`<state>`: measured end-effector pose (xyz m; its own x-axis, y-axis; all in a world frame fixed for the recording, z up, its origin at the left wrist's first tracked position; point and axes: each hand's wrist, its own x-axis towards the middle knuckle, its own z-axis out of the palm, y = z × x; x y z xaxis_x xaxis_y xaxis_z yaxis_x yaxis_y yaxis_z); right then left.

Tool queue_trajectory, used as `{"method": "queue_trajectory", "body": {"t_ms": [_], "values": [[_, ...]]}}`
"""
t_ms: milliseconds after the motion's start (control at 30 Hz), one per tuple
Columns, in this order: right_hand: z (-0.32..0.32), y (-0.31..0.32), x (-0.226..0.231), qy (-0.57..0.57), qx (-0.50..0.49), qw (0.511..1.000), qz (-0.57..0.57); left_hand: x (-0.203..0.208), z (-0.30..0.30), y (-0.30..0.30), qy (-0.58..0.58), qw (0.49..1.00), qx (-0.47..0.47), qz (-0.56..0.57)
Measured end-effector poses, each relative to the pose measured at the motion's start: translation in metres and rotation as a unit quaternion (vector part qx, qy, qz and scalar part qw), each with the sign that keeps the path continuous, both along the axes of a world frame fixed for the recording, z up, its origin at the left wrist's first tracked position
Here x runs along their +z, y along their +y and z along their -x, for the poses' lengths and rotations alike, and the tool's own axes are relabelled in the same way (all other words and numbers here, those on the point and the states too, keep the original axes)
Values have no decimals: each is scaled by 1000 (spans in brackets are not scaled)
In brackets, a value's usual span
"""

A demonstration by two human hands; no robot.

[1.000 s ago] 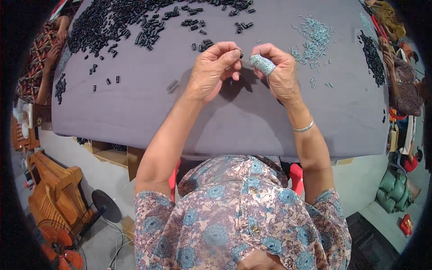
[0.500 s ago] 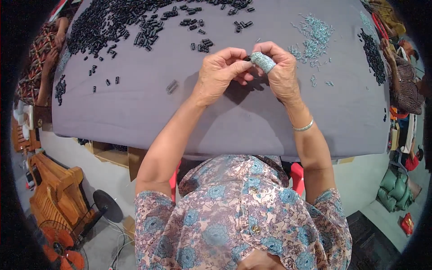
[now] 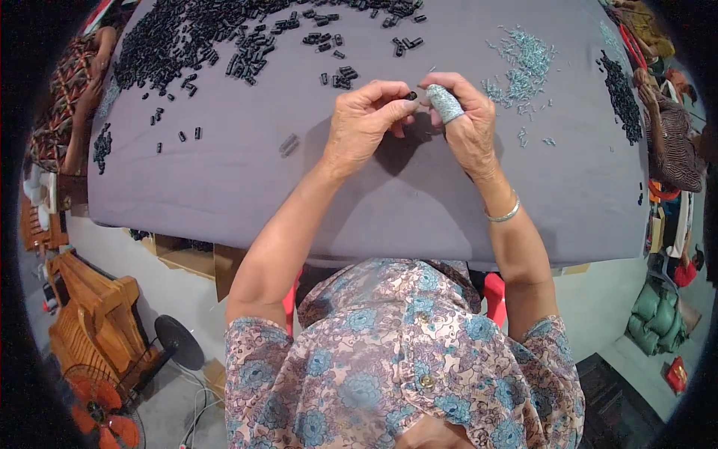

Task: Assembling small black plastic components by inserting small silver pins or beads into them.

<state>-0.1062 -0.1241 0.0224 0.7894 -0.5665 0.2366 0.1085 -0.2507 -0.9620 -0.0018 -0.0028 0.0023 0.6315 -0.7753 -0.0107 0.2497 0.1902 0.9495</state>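
Over the grey cloth-covered table (image 3: pixel 351 213), my left hand (image 3: pixel 353 129) pinches a small black cylindrical piece (image 3: pixel 411 96) between thumb and index finger. Close on its right is my right hand (image 3: pixel 474 133), its fingers curled toward the thumb. A pale blue-white speckled wrap (image 3: pixel 446 106) covers that thumb. Anything between the right fingertips is too small or hidden to name. A narrow gap shows between the black piece and the wrapped thumb. Just beyond my right hand lies a loose pile of tiny silvery-blue pieces (image 3: pixel 523 63).
A wide heap of black cylindrical pieces (image 3: pixel 168 49) covers the far left, with several strays nearer. A clear tube-like piece (image 3: pixel 289 145) lies left of my left forearm. People sit at both table ends. A fan (image 3: pixel 101 411) and a wooden chair (image 3: pixel 93 307) stand lower left.
My wrapped right thumb has drawn slightly right, away from the black piece it was against. My left hand keeps its pinch. The view has shifted slightly.
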Motion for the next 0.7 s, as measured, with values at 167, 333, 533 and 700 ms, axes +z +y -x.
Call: {"method": "queue_trajectory", "body": {"t_ms": [167,333,533,700], "values": [[-1,-2,0,29,-7,999,13,0,-3,0,0,1000,-1,-8],[-5,0,-7,-16,2,997,79,-1,0,1,-10,1000,14,-16],[-4,0,-5,-5,5,996,94,-3,7,0,-89,994,60,-6],[-4,2,-7,-10,10,997,73,-3,9,1,-123,990,67,0]]}}
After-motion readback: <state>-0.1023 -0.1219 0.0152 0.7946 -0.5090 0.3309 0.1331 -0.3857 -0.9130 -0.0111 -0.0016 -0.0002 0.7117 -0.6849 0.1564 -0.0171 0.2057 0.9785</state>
